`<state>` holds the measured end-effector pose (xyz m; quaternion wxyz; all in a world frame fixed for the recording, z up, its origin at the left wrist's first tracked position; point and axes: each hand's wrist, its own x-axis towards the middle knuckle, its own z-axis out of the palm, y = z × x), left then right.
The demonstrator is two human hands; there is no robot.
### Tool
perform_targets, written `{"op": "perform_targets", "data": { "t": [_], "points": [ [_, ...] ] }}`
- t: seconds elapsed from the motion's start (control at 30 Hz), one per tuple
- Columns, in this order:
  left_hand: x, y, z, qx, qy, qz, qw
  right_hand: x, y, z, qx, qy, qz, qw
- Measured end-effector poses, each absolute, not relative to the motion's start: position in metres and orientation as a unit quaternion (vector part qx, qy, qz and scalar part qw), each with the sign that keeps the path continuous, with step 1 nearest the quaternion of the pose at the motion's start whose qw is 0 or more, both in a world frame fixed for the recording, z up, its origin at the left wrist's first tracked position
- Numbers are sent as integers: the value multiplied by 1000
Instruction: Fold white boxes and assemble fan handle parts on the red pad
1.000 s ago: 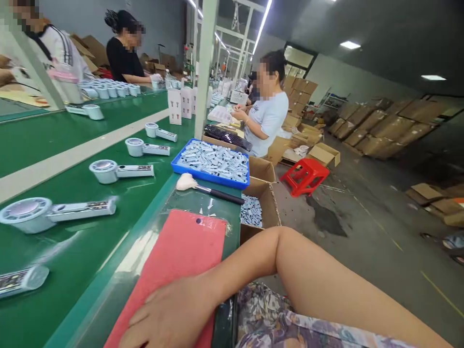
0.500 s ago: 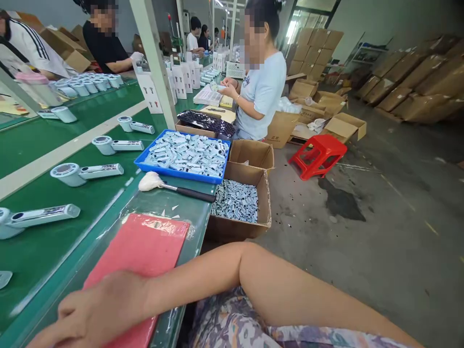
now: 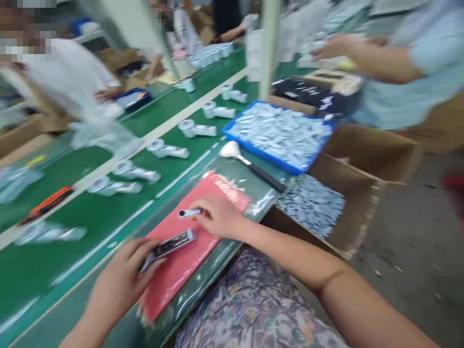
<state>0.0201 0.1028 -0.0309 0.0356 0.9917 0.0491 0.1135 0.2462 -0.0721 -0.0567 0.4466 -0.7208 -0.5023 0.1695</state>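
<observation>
My left hand (image 3: 126, 273) is closed around a light-blue handle (image 3: 176, 243) whose upper face shows a long dark open panel; its other end is hidden in my fingers. The handle is held over the near part of a red pad (image 3: 170, 280) on the bench. My right hand (image 3: 219, 217), over the far part of the pad, pinches a small light-blue plastic cover (image 3: 189, 212) with a dark spot at its end. The handle and the cover are apart. Beyond the pad lies a mallet (image 3: 250, 164) with a white wrapped head and a black grip.
On the green belt (image 3: 174, 179) lie several light-blue round-headed devices with handles. A blue tray (image 3: 266, 159) of small light-blue parts stands at the bench end, beside an open carton (image 3: 362, 217) of similar parts. Co-workers stand at left and right. An orange-handled tool (image 3: 50, 203) lies at left.
The view has swung left and down. My left hand has come into view with the handle. My right hand has come back over the pad, holding the small cover.
</observation>
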Motion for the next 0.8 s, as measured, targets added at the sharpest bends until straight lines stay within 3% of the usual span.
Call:
{"op": "perform_targets", "data": {
  "t": [0.13, 0.37, 0.47, 0.57, 0.67, 0.8],
  "points": [
    [19, 90, -32, 985, 94, 139, 37, 224, -66, -54, -641, -589, 139, 472],
    [19, 79, -30, 964, 109, 175, 168, 189, -45, -50, -651, -694, 42, 305],
    [18, 78, -31, 948, 116, 211, 208, 190, -45, -49, -668, -689, 45, 277],
    [20, 77, -33, 945, 131, 214, 211, 196, -46, -50, -671, -660, 94, 324],
    [22, 76, -33, 945, 131, 220, 206, 203, -44, -53, -656, -600, 229, 396],
    [17, 70, -31, 950, 111, 222, 188, 210, -44, -54, -645, -570, 333, 386]
  ]
}}
